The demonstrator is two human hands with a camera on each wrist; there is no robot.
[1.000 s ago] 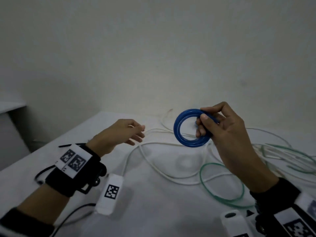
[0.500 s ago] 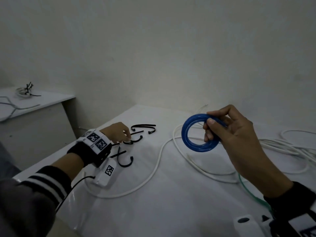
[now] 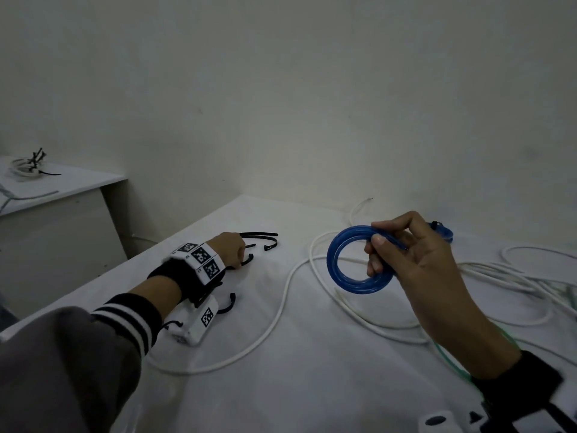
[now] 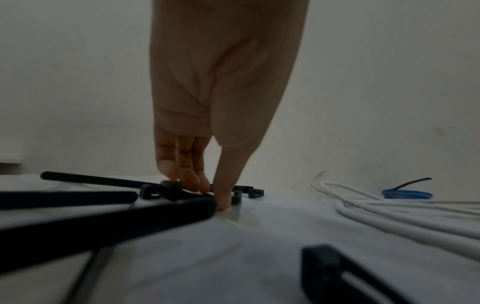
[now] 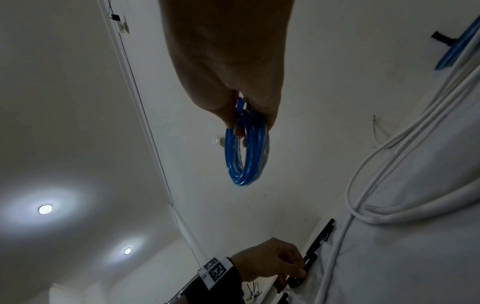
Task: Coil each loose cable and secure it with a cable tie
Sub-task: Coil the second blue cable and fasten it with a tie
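White table (image 3: 312, 385), loose white cables (image 3: 315, 332); pale wall (image 3: 281, 89)

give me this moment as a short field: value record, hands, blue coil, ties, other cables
right hand: right hand grips the blue coil, held up off the table
blue coil: wound in several loops, no tie on it yet
left hand: left hand down among the black cable ties, fingertips pinching one
other cables: loose white cable uncoiled on the table; green cable partly hidden by the right forearm
done already: second blue coil with a black tie, near the wall
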